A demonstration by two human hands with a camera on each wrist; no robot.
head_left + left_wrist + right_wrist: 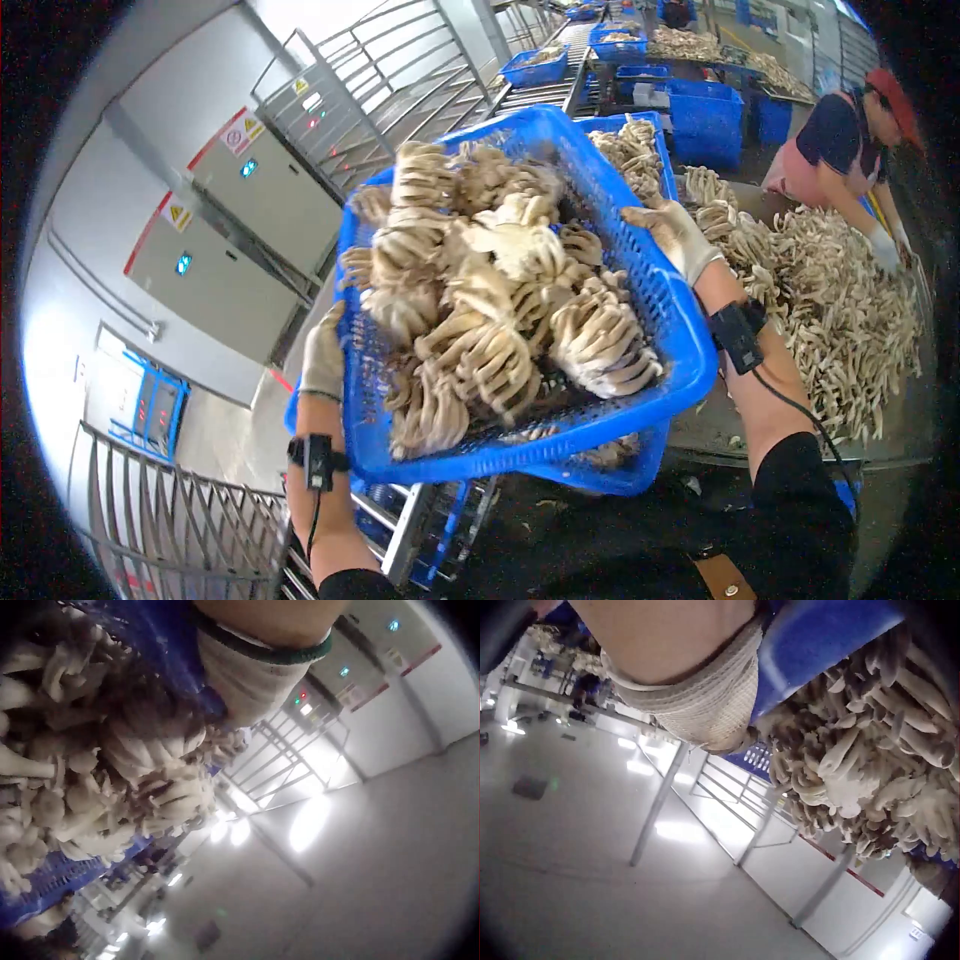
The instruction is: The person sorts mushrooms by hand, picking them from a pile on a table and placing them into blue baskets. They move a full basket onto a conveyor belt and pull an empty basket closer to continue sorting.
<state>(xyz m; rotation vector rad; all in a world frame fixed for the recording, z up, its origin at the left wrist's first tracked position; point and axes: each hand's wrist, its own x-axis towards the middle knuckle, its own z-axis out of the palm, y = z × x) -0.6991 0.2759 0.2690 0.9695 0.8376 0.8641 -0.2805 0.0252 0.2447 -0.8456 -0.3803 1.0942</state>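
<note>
Both gloved hands hold a blue plastic basket (655,285) heaped with clusters of pale mushrooms (480,330). My left hand (323,355) grips its left side, and my right hand (675,240) grips the right rim with fingers over the edge. The basket is tilted and overlaps another blue basket (645,460) below it, which shows some mushrooms inside. In the left wrist view, the white glove (247,682) lies against the blue wall, fingers mostly hidden. The right wrist view has the glove (697,712) beside the rim and the mushroom clusters (855,772).
On the right, a table bears a big heap of loose mushrooms (840,310), where a person in a red cap (850,140) works. Further blue baskets (705,120) stand behind, along a roller conveyor (575,65). Metal railings (370,85) and grey cabinets (215,270) line the left.
</note>
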